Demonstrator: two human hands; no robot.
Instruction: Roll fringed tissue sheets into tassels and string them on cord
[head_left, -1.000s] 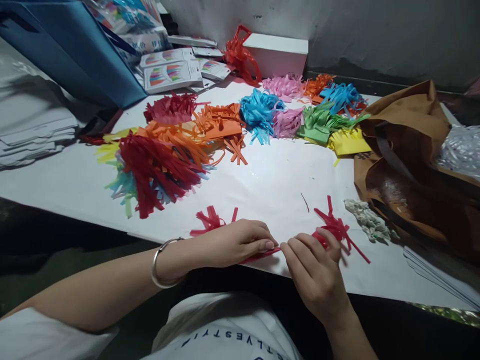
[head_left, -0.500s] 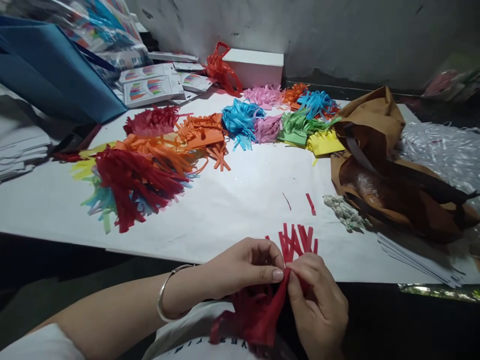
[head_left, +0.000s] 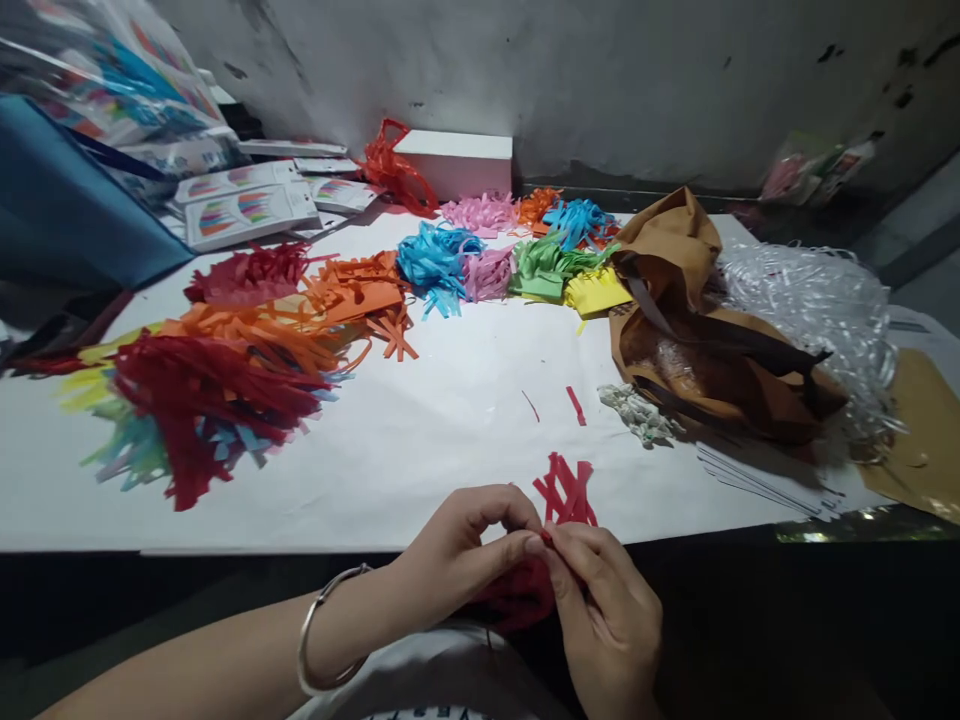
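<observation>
The left hand (head_left: pixel 480 548) and the right hand (head_left: pixel 604 600) are meeting at the near edge of the table (head_left: pixel 420 420), both pinching the middle of a red paper tassel (head_left: pixel 568 492) between thumb and fingertips. 1 fringed end is fanning out over the table beyond them, while more red is showing below the hands. A silver bracelet (head_left: pixel 304 640) is circling the left wrist. Farther in, I'm seeing a short red strip (head_left: pixel 575 406) lying near a thin thread (head_left: pixel 530 405). A dark red bundle (head_left: pixel 210 385) is sprawling at the left, and a brown bag (head_left: pixel 675 335) is slumping at the right
</observation>
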